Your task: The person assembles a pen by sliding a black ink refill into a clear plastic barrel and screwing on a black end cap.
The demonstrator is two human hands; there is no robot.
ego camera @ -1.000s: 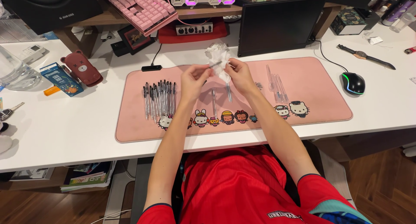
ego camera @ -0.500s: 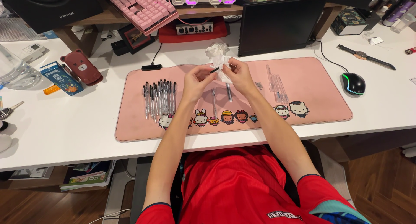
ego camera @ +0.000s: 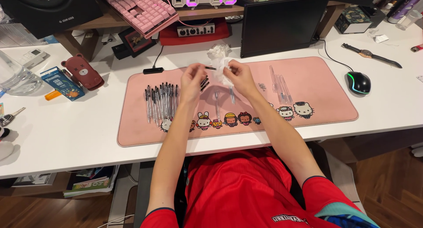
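Slightly leftward, the left hand point(ego camera: 192, 79) has been drawn, a thin black pen part point(ego camera: 210, 68) pinched in its fingers; a crumpled clear plastic bag point(ego camera: 219, 60) is gripped by the right hand point(ego camera: 238, 76) above the pink desk mat point(ego camera: 317, 85).

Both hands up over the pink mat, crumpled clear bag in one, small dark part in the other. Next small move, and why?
Probably draw the small dark part fully clear of the crumpled clear bag and set it down on the pink mat. The left hand pinches the part right at the bag, which the right hand holds up. A row of pens and loose parts already lie on the mat.
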